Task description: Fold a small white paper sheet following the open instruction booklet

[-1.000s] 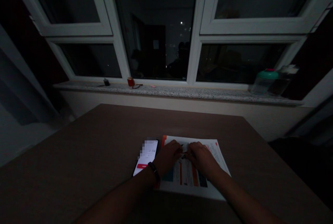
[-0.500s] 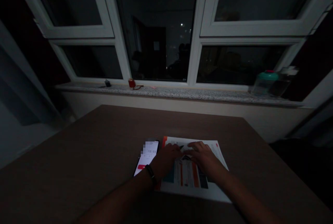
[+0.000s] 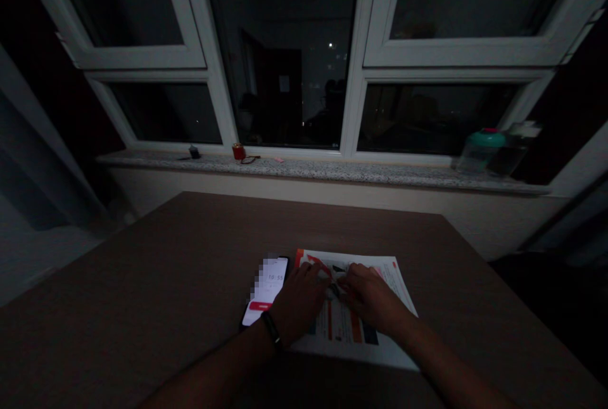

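Observation:
A printed booklet or sheet (image 3: pixel 351 353) with orange, white and dark blocks lies on the brown table. Both hands meet over its upper half. My left hand (image 3: pixel 301 295), with a dark band on its wrist, has its fingers bent and drawn together toward the middle of the page. Across from it, my right hand (image 3: pixel 368 292) is curled, thumb and fingertips pinched close to the left fingers. A small dark and pale patch shows between the fingertips; the dim light hides what it is. Left of the page lies a lit phone (image 3: pixel 263 295), close to my left wrist.
Beyond the brown table (image 3: pixel 166 257) runs a speckled stone windowsill (image 3: pixel 323 169). On it stand a small red jar (image 3: pixel 238 152), a small dark bottle (image 3: pixel 194 152) and a clear jug with a green lid (image 3: pixel 482 149). A grey curtain (image 3: pixel 38 156) hangs at the left.
My right hand's fingers have curled in from a flatter, stretched pose into a pinch. My left hand has shifted slightly, its fingers still bent over the page. The phone and booklet stay in place.

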`<state>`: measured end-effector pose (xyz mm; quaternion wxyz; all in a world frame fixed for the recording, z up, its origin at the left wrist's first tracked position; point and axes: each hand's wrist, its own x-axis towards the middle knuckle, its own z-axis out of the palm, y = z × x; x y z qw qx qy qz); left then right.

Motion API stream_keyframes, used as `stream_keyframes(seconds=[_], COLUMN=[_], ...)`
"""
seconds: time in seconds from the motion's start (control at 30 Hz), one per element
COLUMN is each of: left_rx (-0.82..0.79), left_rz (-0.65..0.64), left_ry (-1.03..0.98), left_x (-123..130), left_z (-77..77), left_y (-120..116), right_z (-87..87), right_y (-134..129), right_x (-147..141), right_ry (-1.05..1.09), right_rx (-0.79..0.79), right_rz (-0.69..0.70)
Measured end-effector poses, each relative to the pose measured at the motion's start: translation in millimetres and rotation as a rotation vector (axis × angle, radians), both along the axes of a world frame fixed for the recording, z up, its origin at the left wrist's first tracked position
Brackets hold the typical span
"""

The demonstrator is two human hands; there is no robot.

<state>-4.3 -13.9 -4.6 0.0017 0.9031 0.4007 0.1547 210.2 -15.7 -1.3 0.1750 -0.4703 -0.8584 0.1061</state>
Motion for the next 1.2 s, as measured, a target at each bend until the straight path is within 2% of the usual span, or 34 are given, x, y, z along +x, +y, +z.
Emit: stream_keyframes(seconds=[0.1, 0.23, 0.4, 0.63, 0.8, 0.97, 1.2], left_rx=[-0.049, -0.11, -0.13, -0.098, -0.136, -0.159, -0.158], left_rz=[0.047, 0.026, 0.02, -0.015, -0.022, -0.043, -0.091], left_ry=[-0.007, -0.04, -0.055, -0.063, -0.047, -0.041, -0.086], left_x=[2.0, 3.9, 4.7, 3.3, 1.3, -0.9, -8.8], left_z=[3.9, 5.7, 0.8, -10.3, -6.3, -0.2, -8.3], left_y=[-2.6, -0.9, 3.9, 8.4, 11.1, 11.1, 13.5], right_z=[2.9, 1.0, -10.3, -12.7, -13.0, -6.9, -8.9], right_y=[-4.1, -1.8, 5.4, 4.0, 6.1, 7.2, 2.1], right_x=[-3.5, -2.0, 0.2, 2.1, 5.6, 7.0, 6.0], right_ry=[0.035, 0.094, 0.174, 0.125, 0.048, 0.027, 0.129], right_rx=[-0.004, 0.01, 0.004, -0.004, -0.051, -0.1, -0.076], right_rz=[0.037, 0.089, 0.031, 0.043, -0.016, -0.016, -0.002])
